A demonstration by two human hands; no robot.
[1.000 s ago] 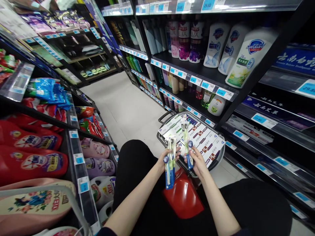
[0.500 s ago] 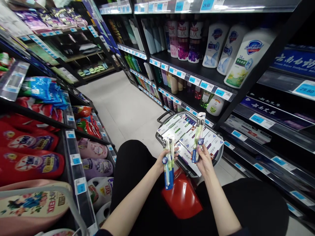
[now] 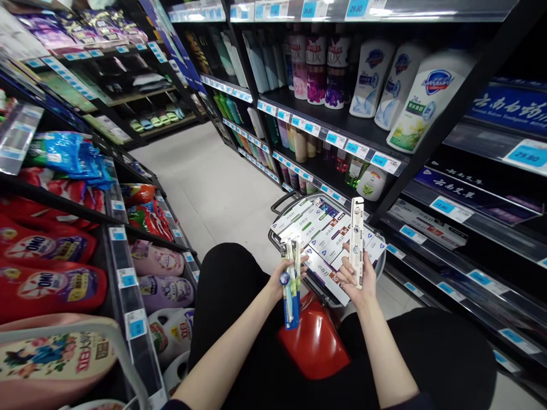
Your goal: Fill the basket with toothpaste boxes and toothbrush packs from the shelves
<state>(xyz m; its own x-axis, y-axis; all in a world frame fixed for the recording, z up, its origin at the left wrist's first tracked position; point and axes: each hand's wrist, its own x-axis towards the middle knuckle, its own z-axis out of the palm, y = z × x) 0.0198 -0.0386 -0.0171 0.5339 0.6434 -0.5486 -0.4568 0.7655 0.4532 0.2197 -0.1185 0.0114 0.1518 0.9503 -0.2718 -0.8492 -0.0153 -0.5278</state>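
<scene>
While the person sits low in the aisle, the left hand (image 3: 280, 279) is clenched around a toothbrush pack (image 3: 290, 285), blue and green, long axis near upright and leaning slightly, lower end hanging over the red stool (image 3: 314, 341) between the knees. The right hand (image 3: 356, 279) grasps a second toothbrush pack (image 3: 356, 242) by its lower part, white back face to the camera, long axis upright, top end well above the fingers. The two packs stand side by side, apart, not touching. Just beyond both hands lies the basket (image 3: 380, 267), filled with flat toothpaste boxes (image 3: 320, 239); the right hand is the nearer to it, its pack overlapping the basket's right half. Farther right, the shelf (image 3: 333, 128) carries shampoo bottles (image 3: 316, 68) and price tags. On the left, detergent bottles (image 3: 47, 285) line the low racks
</scene>
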